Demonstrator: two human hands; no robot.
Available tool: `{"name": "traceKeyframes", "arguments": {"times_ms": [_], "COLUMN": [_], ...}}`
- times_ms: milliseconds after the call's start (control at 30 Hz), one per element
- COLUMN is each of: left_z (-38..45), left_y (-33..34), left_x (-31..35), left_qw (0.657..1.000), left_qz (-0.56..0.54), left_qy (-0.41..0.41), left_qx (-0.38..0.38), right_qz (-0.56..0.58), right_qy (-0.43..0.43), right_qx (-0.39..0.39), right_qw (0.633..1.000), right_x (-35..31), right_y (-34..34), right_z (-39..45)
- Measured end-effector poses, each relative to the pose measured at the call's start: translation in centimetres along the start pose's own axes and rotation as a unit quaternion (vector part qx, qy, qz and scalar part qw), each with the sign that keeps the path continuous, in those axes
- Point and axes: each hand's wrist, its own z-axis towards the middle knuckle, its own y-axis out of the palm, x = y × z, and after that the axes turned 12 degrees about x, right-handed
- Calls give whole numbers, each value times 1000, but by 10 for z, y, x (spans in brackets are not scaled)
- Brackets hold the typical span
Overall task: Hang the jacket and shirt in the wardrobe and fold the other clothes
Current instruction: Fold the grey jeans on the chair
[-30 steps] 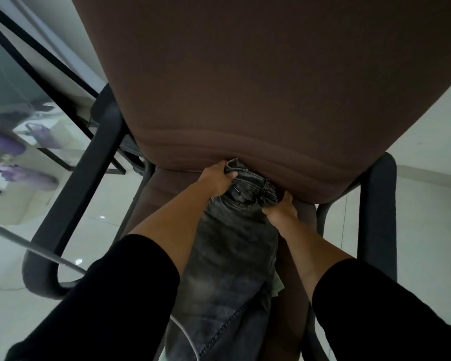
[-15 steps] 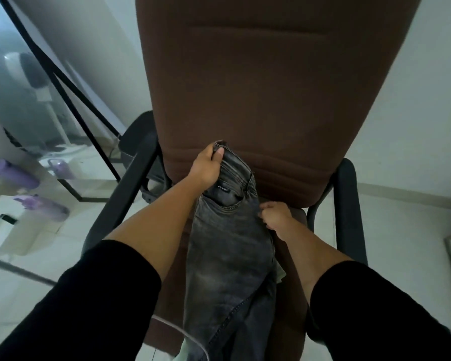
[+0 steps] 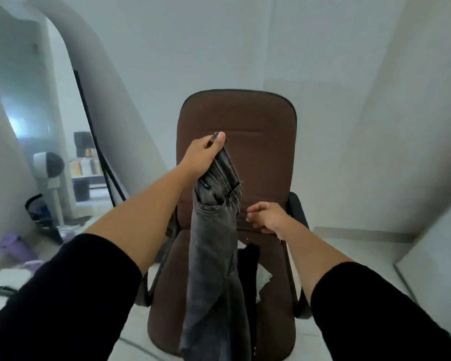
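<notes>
I have the grey jeans point(image 3: 214, 246) pinched at the waistband in my left hand point(image 3: 202, 155), hanging over the brown office chair point(image 3: 266, 152). My right hand point(image 3: 267, 217) is loosely open beside them, holding nothing. Folding step, I judge: next, take the waistband's other side.

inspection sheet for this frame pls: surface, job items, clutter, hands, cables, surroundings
Surface: brown office chair; seat partly covered.
Job's things: grey jeans hang from the waistband; black garment and white cloth lie on the seat.
Clutter: purple container on the floor, left.
Grips: left hand grips the waistband; right hand holds nothing, beside the jeans.
Cables: nothing seen.
Surroundings: pale walls; standing fan at left.
</notes>
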Motion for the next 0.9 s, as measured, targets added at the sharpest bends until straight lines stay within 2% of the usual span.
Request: {"name": "traceKeyframes", "arguments": {"times_ms": [167,400,500,600,700,900], "left_z": [-17,-17,-15,-11,-7,-8], "left_y": [-36,-69,-79,-90,-99,-105], "left_x": [64,156,184,196,200,206], "left_qw": [997,990,987,985,985,982], "left_qz": [-57,-102,-112,-104,-108,-115], "left_qy": [23,82,115,135,137,148], "left_qx": [-39,-44,-32,-12,14,35], "right_qz": [-38,-94,-154,-150,-126,-150], "right_qy": [-57,-158,-193,-228,-257,-247], "right_qx": [48,34,83,134,117,70], "right_qw": [997,982,965,953,951,955], "right_x": [-22,-43,-42,-51,-71,-89], "right_y": [-35,-62,-74,-93,-109,-113], "right_z": [-34,-45,-33,-31,-45,-47]}}
